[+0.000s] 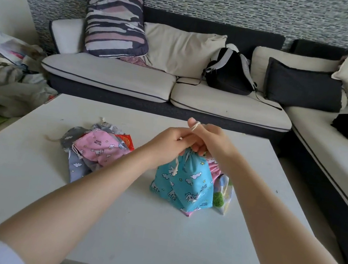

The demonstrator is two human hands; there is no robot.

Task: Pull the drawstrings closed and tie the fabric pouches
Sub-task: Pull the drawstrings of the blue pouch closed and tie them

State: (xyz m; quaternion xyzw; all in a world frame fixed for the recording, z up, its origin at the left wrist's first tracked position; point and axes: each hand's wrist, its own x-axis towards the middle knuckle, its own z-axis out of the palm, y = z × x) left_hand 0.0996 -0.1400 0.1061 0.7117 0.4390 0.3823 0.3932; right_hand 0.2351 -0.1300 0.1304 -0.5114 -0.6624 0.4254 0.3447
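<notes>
A blue unicorn-print pouch (183, 183) stands on the white table (131, 227), its mouth gathered tight at the top. My left hand (167, 142) and my right hand (210, 139) meet just above that mouth. The cream drawstring (195, 126) is looped round a raised finger of my right hand, and my left hand pinches the cord close by. One knotted cord end hangs down the pouch's front. A pile of other pouches lies to the left, with a pink pouch (100, 148) on top and grey ones under it.
More pouches lie behind and right of the blue one, among them a patterned one (224, 193). A sofa (168, 88) with cushions and a black backpack (229, 72) runs along the table's far side and right. Clothes are heaped on the floor at the left.
</notes>
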